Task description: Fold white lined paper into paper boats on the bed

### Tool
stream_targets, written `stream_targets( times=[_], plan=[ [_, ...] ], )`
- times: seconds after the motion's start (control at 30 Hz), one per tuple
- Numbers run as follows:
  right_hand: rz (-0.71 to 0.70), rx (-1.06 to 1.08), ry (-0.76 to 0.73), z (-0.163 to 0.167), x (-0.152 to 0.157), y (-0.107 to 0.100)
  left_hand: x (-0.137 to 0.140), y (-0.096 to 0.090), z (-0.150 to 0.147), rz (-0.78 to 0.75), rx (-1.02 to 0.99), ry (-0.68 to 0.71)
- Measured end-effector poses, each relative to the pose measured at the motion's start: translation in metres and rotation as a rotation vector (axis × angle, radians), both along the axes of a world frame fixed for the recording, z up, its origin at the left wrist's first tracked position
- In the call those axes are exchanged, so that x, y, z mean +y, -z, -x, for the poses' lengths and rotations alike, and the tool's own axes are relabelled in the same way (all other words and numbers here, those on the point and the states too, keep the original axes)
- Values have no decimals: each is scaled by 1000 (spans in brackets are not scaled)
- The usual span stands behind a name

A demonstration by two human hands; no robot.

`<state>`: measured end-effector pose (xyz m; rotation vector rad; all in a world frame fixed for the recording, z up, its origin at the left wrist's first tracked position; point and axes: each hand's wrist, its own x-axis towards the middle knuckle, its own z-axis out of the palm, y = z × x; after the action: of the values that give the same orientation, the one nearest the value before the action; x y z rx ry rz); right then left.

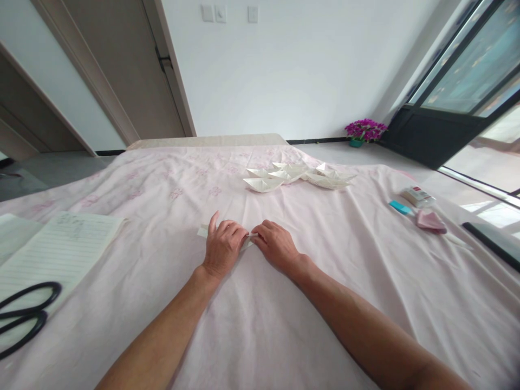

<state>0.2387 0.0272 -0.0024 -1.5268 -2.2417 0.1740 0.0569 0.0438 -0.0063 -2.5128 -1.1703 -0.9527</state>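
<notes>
Low over the pink cloth, a small folded piece of paper (247,243) is pinched between my two hands. My left hand (225,244) grips it with thumb and fingers, one finger raised; a pale paper end (202,231) sticks out past its left side. From the other side, my right hand (277,242) closes its fingertips on the paper's right part. The fingers hide most of the fold. Beyond the hands sits a cluster of several folded paper boats (264,184), standing close together.
A pink tablecloth (325,260) with creases covers the surface. At the left lie lined paper sheets (77,238) with black-handled scissors (32,314) on top. Toward the right are a clear-wrapped packet (418,196), a blue piece (400,207), a pink cloth item (431,222) and a dark bar-like edge (493,246).
</notes>
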Motion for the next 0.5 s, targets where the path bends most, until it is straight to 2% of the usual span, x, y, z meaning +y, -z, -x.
stream_targets(
  times=[0.2,0.5],
  plan=[
    [10,-117,7,2,1,-4,-1,-1,1,9,-12,31],
    [33,2,-9,-3,4,-2,3,5,1,36,22,57]
  ],
)
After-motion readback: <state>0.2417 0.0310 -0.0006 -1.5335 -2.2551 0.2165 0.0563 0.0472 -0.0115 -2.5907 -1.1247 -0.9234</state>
